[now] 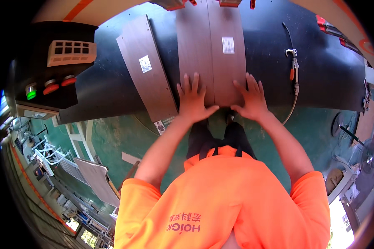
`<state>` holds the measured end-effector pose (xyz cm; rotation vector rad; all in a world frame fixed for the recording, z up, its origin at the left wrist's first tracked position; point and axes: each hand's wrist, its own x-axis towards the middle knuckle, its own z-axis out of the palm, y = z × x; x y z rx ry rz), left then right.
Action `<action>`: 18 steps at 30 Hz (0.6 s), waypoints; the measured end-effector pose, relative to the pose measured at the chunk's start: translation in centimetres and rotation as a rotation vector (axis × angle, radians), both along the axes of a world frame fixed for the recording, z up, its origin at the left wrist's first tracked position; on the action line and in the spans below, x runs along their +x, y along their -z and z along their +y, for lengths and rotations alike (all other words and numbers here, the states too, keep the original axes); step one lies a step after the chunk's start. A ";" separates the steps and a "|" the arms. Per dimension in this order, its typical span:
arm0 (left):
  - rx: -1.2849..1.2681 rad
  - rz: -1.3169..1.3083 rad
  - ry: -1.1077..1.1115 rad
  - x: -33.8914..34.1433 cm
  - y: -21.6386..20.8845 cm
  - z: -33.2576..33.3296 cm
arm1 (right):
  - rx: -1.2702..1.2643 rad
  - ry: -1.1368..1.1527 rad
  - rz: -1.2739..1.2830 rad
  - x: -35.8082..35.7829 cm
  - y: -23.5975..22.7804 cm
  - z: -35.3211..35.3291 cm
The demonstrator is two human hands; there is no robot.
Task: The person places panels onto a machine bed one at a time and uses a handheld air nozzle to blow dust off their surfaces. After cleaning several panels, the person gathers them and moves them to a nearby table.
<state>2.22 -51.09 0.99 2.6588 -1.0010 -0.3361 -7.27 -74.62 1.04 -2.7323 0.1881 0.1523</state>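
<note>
Two brown wood-grain panels lie side by side on the black worktop (266,74), their long edges meeting in a seam. On the left panel (193,45) my left hand (193,101) rests near its outer edge, fingers spread. My right hand (252,99) lies on the right panel (230,68) by its near outer corner, also with the fingers apart. Neither hand grips anything. A white label (227,45) is stuck on the right panel. To the left, a separate brown panel (151,83) lies at a slant with its own white label (145,64).
An air blow gun (294,68) on a hose lies right of the panels. Red-and-dark clamp-like parts (170,4) stand at the far edge. Left is a black control box (50,91) with red and green buttons. A pedestal fan (367,157) stands at right.
</note>
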 end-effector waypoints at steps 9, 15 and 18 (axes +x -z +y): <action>0.164 -0.091 -0.353 3.8 1.0 -7.3 | -0.251 0.911 0.028 2.8 3.2 -19.5; 0.146 -0.111 -0.358 3.0 1.7 -7.4 | -0.163 0.845 -0.048 1.7 6.0 -21.2; 0.179 -0.152 -0.369 1.8 2.0 -6.7 | -0.035 0.789 -0.040 1.2 3.3 -21.3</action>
